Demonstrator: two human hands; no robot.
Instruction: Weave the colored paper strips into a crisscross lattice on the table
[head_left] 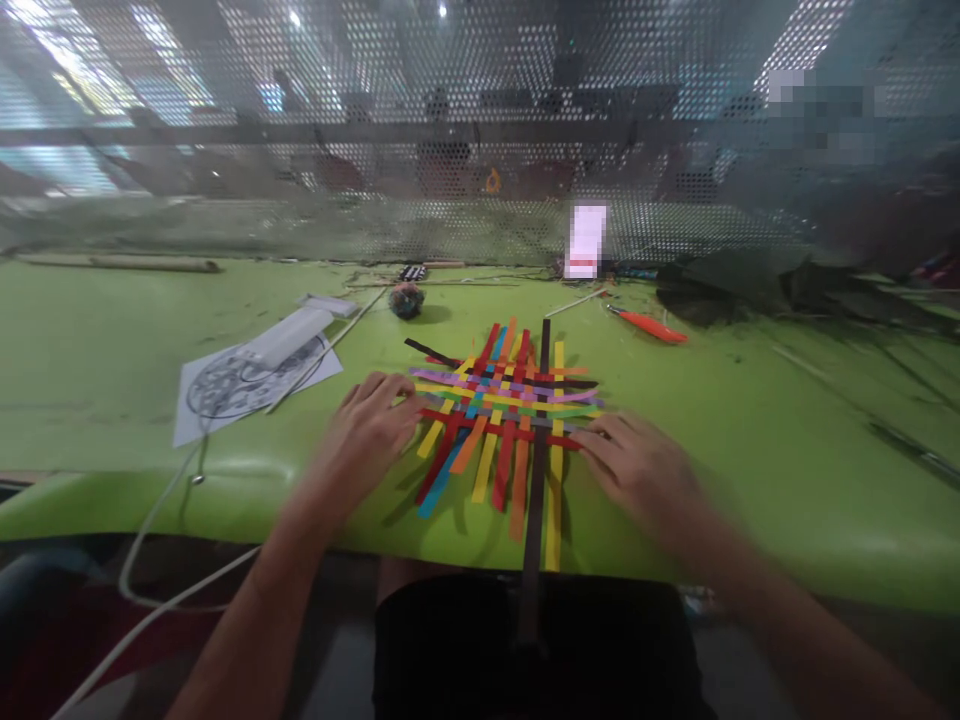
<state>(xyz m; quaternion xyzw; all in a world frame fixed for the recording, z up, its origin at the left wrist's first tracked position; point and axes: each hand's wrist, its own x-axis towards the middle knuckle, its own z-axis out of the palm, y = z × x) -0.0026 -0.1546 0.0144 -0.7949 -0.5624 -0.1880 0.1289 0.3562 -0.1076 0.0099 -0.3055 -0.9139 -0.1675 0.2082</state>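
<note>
A loose weave of coloured strips (510, 400) lies on the green tabletop. Red, blue, orange, yellow and dark strips run toward me, crossed by purple, yellow, green, grey and red ones. My left hand (375, 430), fingers bent together, is at the left end of the red cross strip (564, 441) nearest me. At that strip's right end, my right hand (634, 455) has its fingers closed; the grey strip also ends there. Fingertip contact is partly hidden and blurred. One long dark strip (534, 510) hangs over the table's front edge.
Printed paper (180, 410) with a white roll lies left, near a white cord (150, 540). Behind the weave are a small dark ball (406, 300) and an orange-handled tool (649, 326). A perforated screen (465, 150) stands along the back; a dark pen-like object (915, 452) lies right.
</note>
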